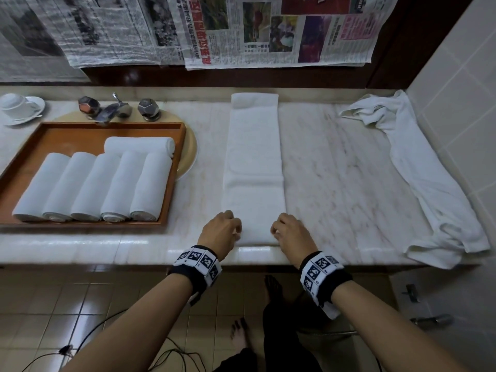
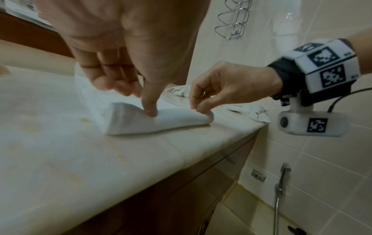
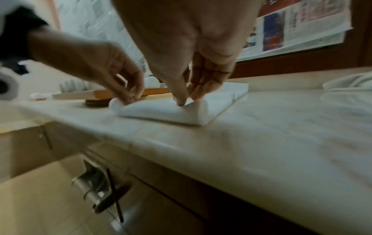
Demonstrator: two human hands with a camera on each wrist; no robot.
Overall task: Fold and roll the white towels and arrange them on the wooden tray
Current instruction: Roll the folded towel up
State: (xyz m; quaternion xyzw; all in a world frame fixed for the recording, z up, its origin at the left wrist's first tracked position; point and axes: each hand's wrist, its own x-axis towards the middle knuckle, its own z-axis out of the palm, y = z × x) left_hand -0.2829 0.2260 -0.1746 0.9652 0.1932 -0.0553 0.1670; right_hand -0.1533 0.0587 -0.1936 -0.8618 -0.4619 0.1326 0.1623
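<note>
Folded towel point(image 1: 253, 167) lies as a long strip on marble counter point(image 1: 335, 162), near end curled up. Left hand point(image 1: 220, 232) and right hand point(image 1: 291, 234) each pinch a near corner, fingers curled. Fingertips hidden from head view. Wooden tray point(image 1: 67, 135) at left holds six rolled towels point(image 1: 94, 183). Crumpled towel point(image 1: 429, 178) far right, partly cut off.
</note>
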